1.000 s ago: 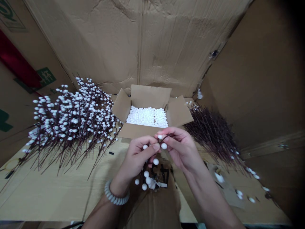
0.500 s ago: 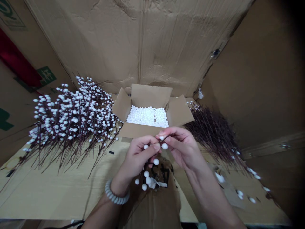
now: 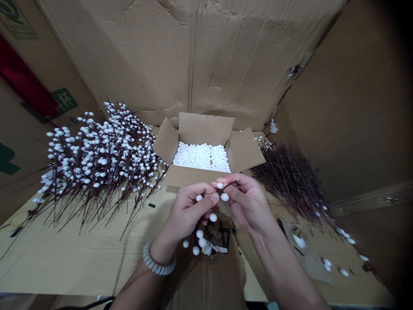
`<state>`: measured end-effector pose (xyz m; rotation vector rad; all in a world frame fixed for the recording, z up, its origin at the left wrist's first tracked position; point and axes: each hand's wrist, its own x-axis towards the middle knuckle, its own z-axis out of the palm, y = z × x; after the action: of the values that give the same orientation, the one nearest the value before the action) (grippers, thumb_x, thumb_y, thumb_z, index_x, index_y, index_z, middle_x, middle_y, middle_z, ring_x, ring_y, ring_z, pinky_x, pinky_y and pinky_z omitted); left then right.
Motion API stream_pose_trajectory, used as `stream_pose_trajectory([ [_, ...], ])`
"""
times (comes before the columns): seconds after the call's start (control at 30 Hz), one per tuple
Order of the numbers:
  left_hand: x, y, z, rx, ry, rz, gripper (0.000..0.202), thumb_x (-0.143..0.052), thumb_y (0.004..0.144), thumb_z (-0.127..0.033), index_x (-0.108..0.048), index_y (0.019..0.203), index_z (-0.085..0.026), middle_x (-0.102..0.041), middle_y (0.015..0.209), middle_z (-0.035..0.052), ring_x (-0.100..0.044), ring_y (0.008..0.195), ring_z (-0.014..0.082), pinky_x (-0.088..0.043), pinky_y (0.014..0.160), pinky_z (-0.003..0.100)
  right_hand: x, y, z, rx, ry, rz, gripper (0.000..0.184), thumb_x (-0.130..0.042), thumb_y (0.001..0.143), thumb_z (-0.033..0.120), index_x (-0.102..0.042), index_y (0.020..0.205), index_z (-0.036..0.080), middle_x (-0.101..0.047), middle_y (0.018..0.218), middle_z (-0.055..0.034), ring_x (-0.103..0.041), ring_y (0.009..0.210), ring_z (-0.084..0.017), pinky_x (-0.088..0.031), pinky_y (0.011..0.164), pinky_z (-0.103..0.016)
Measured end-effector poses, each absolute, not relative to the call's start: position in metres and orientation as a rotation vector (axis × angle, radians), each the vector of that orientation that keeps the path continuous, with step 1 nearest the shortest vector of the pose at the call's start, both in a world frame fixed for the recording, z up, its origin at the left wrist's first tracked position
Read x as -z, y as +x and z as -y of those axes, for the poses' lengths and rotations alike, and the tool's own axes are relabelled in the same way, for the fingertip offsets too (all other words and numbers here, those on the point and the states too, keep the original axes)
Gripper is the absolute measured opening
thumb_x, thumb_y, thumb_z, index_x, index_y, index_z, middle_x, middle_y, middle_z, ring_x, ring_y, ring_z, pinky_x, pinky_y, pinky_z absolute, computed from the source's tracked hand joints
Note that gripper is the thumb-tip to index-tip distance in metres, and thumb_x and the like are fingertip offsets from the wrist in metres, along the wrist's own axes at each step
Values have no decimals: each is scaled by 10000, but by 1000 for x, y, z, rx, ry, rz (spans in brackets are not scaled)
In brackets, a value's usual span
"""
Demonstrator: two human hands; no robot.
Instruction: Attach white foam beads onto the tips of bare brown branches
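Observation:
Both my hands meet at the centre, just in front of an open cardboard box of white foam balls (image 3: 201, 157). Closed on a dark twig stem is my left hand (image 3: 190, 209), thumb pressed on top. My right hand (image 3: 245, 198) pinches a thin branch of the same artificial berry twig (image 3: 230, 184). White balls (image 3: 225, 196) sit on the twig around my fingertips, and more hang below my left hand. The lower stem is partly hidden by the left hand and blends into the dark background.
At the left lies a heap of twigs with white balls (image 3: 103, 150). Bare brown twigs (image 3: 290, 181) are piled at the right. Loose white pieces (image 3: 326, 263) lie on the right of the table (image 3: 80, 262). Tall cardboard walls (image 3: 145, 56) enclose the back and sides.
My hands stay nearly in place with the twig, fingertips shifting slightly around the upper ball. The whole view has moved a little.

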<state>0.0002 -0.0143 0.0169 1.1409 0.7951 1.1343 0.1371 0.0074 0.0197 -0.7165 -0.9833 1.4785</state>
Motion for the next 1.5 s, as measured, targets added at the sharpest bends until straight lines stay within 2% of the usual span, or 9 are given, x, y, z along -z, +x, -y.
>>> stream_pose_trajectory([
  [0.33,-15,1,14,-1123,1170,-772,261,-594,815,-353,-548,639,-166,-440,473,-55,-363,388,59,-308,360,153,-24,144,-11,-1537,-701,1024,150,-863,561,276,-752,659,251,-747,689,15,-658,623,-85,-524,567,-154],
  [0.6,-14,1,13,-1116,1213,-774,274,-581,829,-353,-518,634,-172,-427,479,-60,-356,391,58,-298,364,156,-23,147,-13,-1539,-727,1078,140,-857,567,271,-756,663,266,-753,702,2,-663,600,-106,-540,563,-194],
  [1.03,-15,1,14,-1117,1223,-772,271,-590,819,-362,-528,639,-170,-439,476,-55,-376,395,63,-314,374,157,-29,149,-16,-1631,-730,1113,159,-867,549,282,-754,656,253,-740,683,1,-657,576,-94,-539,546,-180],
  [1.5,-17,2,16,-1120,1201,-816,305,-601,806,-409,-512,627,-179,-425,479,-58,-365,398,67,-304,372,176,-25,144,-14,-1531,-749,1070,135,-848,566,271,-740,645,247,-721,657,1,-629,533,-107,-529,501,-213],
])
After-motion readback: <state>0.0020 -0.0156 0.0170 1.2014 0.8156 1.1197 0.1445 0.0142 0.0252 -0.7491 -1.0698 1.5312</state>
